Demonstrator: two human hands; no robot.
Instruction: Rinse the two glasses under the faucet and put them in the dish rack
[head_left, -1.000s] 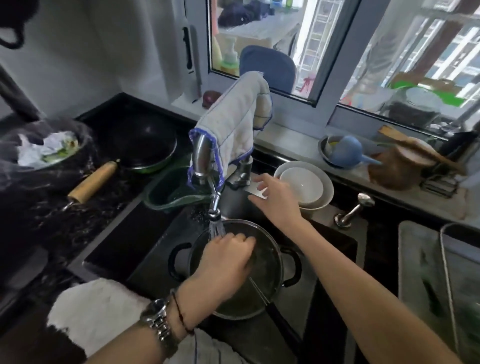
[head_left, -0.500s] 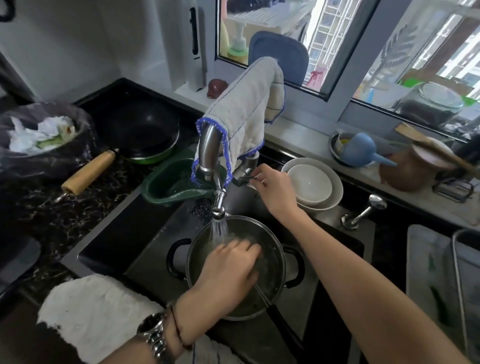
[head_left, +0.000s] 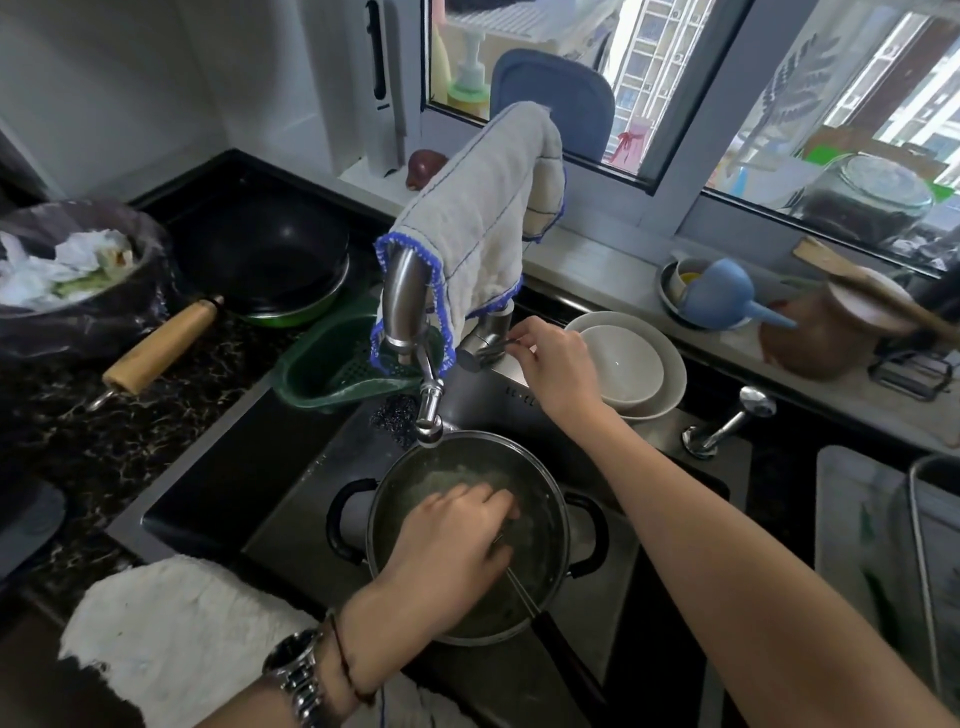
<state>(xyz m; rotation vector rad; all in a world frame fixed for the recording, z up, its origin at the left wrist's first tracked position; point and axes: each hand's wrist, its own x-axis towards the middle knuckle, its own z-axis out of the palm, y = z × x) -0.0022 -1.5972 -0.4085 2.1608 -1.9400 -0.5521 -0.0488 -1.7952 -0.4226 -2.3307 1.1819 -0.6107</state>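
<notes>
While right hand fingers pinch faucet handle, left hand curled in pot, contents unclear; black counter.

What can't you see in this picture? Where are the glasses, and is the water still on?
- Glasses: none can be made out in the head view; the left hand covers whatever lies in the pot.
- Water: no clear stream shows below the faucet; too blurry to tell.
- Faucet handle: the right hand partly hides it.
- Dish rack: cut off by the right edge.

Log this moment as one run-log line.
left hand: in steel pot | right hand: on faucet handle | glasses: unseen
</notes>
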